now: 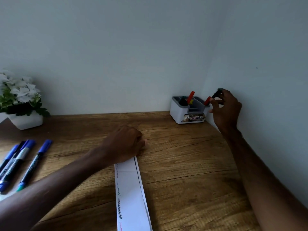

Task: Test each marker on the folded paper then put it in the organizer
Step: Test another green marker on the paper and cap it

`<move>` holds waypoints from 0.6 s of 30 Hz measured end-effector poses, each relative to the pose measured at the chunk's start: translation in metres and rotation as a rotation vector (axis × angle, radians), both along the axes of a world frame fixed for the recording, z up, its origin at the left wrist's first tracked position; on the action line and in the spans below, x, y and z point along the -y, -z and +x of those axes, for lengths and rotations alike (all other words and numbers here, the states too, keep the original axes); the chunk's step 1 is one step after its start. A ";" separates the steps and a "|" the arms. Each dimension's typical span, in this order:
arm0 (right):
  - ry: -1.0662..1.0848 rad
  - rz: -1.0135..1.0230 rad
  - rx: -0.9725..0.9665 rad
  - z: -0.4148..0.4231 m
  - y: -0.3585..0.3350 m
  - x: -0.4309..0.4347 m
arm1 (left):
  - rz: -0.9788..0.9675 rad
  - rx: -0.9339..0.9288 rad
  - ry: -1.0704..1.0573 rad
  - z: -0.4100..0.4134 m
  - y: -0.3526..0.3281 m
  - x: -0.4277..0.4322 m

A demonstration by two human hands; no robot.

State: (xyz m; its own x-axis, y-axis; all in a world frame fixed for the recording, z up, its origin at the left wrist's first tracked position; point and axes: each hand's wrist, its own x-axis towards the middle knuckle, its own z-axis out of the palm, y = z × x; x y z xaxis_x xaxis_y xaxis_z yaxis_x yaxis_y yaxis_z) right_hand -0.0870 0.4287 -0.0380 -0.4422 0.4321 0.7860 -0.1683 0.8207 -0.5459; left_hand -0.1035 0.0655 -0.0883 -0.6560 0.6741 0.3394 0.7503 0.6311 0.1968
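At the desk's back corner, my right hand (225,107) pinches a dark marker (216,94) between thumb and fingertips, just beside the right end of the white organizer (181,114). The other fingers are spread loosely. I hold it high and clear of the rim, it seems, so it can drop into the right-hand compartment, where a red marker (207,100) already leans. Another red marker (190,97) and a dark-capped one (183,101) stand in the left compartment.

The dark marker's long axis is tilted: its upper end leans up and away to the right, and its lower end points down and left toward the organizer's opening.

My left hand (126,142) is curled into a loose fist with nothing visible inside. It rests on the far end of the folded paper (131,189), likely to pin the strip flat for the next test. The paper runs lengthwise toward me, with scribbles lined up along its left edge.

Three blue-capped markers (22,161) lie untested on the wooden table (183,164) at far left, caps pointing away from me, below a potted plant (21,100).
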 end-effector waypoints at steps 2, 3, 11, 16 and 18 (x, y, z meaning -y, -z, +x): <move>0.006 0.013 -0.029 0.002 0.000 0.001 | 0.000 0.003 -0.001 0.000 0.000 0.000; 0.007 0.014 -0.050 0.001 0.001 -0.001 | 0.002 0.009 0.000 -0.001 0.001 0.000; 0.028 -0.050 -0.016 -0.009 0.010 -0.013 | -0.011 -0.016 -0.009 0.000 0.002 -0.001; 0.097 -0.020 0.089 -0.010 0.010 -0.015 | -0.034 0.005 -0.006 0.000 0.001 -0.001; 0.103 -0.015 0.097 -0.009 0.008 -0.010 | -0.032 0.018 -0.005 0.000 0.001 -0.002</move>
State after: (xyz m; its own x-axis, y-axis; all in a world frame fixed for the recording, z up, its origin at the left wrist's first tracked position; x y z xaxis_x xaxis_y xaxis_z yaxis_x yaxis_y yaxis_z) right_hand -0.0955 0.4388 -0.0465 -0.4688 0.4909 0.7344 -0.0291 0.8223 -0.5683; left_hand -0.1034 0.0671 -0.0894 -0.6654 0.6811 0.3055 0.7435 0.6411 0.1899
